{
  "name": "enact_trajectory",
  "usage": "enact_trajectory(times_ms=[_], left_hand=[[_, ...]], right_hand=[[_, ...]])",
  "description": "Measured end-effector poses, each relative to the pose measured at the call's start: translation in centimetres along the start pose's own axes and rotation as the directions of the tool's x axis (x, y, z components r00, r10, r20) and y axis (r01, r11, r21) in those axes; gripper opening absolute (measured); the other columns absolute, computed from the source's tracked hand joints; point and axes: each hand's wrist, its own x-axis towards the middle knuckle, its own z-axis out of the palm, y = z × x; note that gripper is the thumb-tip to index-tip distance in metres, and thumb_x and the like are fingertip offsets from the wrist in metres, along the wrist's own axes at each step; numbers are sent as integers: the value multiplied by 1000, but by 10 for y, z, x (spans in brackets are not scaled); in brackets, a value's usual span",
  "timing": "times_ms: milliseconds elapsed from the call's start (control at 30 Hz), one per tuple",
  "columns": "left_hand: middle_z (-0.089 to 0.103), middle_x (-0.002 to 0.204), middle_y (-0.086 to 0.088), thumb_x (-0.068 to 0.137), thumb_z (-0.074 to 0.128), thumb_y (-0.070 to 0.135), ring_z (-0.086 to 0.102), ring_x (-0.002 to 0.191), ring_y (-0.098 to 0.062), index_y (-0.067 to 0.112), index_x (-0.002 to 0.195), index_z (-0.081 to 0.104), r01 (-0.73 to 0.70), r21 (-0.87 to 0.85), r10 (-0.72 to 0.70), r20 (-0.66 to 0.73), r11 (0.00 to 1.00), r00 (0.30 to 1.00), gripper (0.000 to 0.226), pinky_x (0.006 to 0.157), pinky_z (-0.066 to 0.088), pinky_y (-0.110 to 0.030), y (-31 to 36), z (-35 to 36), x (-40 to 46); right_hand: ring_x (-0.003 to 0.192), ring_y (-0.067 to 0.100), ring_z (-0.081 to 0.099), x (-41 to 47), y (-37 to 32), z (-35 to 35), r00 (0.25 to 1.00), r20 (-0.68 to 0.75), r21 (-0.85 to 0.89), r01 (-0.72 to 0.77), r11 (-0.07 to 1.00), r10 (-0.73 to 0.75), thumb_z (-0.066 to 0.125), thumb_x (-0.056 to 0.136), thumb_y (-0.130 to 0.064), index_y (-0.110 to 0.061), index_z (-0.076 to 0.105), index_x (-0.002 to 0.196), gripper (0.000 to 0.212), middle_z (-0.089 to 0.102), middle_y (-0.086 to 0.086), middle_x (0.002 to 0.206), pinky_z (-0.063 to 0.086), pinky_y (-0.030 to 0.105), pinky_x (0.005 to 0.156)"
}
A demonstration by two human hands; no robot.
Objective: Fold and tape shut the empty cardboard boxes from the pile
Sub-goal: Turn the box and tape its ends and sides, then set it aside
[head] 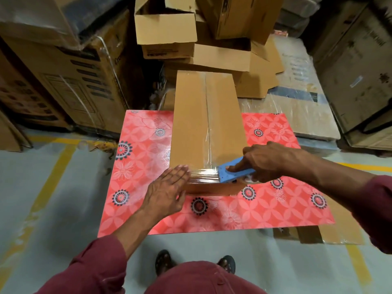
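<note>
Flat and straight, the fingers point(180, 169) of the left hand point(167, 187) press the near left corner of the long brown cardboard box point(206, 124). Just to the right, the right hand point(269, 162) holds the blue plastic tape dispenser point(233, 171), its fingers curled around it, at the near end of the seam. The box lies on the red patterned desk point(275, 209) with its long axis running from near to far. I think the clear tape point(204, 174) must now go down over the near edge, and the right hand is nearer to it.

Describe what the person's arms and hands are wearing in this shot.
Both arms wear long maroon sleeves, pushed up so the forearms show. The left hand and the right hand are bare: no gloves, and no rings, watch or bracelets can be seen. The sleeves are plain, with no markings visible.
</note>
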Motion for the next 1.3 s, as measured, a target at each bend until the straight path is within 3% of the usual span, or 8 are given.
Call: enact_trajectory(times_ms=[167, 333, 500, 633, 767, 1000, 1133, 1300], left_hand=[[54, 153, -3, 83, 66, 36, 52, 142, -17, 15, 144, 61, 58, -33, -57, 31, 998, 998, 65, 122, 36, -35, 6, -5, 0], [64, 143, -10, 82, 58, 57, 61, 133, -24, 9, 138, 66, 102, 121, -112, 76, 987, 991, 74, 114, 47, -45, 32, -11, 15], [56, 152, -8, 89, 59, 62, 53, 141, -22, 10, 145, 60, -18, 49, 14, 66, 999, 998, 76, 122, 31, -41, 73, 12, 50], [32, 168, -11, 98, 51, 66, 28, 157, -21, 7, 158, 41, -189, 46, 183, 112, 981, 977, 85, 126, 24, -44, 93, 30, 58], [30, 169, -9, 95, 51, 71, 26, 157, -19, 8, 160, 37, -180, 84, 168, 134, 980, 977, 91, 125, 24, -45, 96, 36, 55], [28, 170, -8, 89, 58, 61, 23, 158, -17, 8, 160, 37, -189, 60, 178, 156, 980, 972, 91, 126, 24, -45, 93, 37, 53], [25, 171, -8, 90, 57, 59, 19, 159, -17, 8, 161, 34, -189, 63, 177, 159, 980, 971, 91, 126, 23, -47, 94, 38, 53], [22, 172, -7, 91, 57, 61, 20, 159, -20, 10, 163, 29, -170, 34, 160, 189, 985, 969, 93, 125, 24, -50, 96, 37, 52]], right_hand=[[122, 20, 54, -29, 36, 25, 993, 85, -21, -85, 996, 86, 53, 97, -45, -69, 28, 147, 60, 36, -10, 102, 42, 42, 90], [121, 23, 53, -31, 43, 37, 998, 23, 24, -55, 998, 54, 54, 98, -41, -63, 34, 148, 59, 39, -7, 104, 40, 41, 90], [118, 25, 57, -30, 50, 49, 997, -70, 47, -25, 999, 29, 56, 96, -46, -64, 39, 145, 54, 52, -3, 116, 37, 36, 80], [118, 27, 59, -31, 57, 55, 994, -110, 76, -1, 997, 9, 56, 95, -48, -63, 43, 144, 52, 56, -1, 123, 39, 35, 81], [116, 26, 61, -32, 60, 59, 990, -143, 84, 18, 996, -6, 57, 93, -49, -63, 47, 141, 52, 61, -4, 123, 44, 37, 85], [112, 20, 61, -39, 90, 70, 995, -95, 229, 0, 973, 23, 65, 87, -56, -70, 46, 135, 54, 59, -13, 102, 30, 44, 85], [117, 21, 59, -60, 122, 84, 996, 6, 217, -89, 972, 90, 67, 86, -51, -72, 43, 136, 59, 60, -11, 110, 37, 56, 97], [118, 23, 58, -65, 130, 104, 991, 28, 200, -131, 971, 128, 67, 88, -45, -72, 42, 138, 62, 58, -10, 112, 38, 44, 88]])
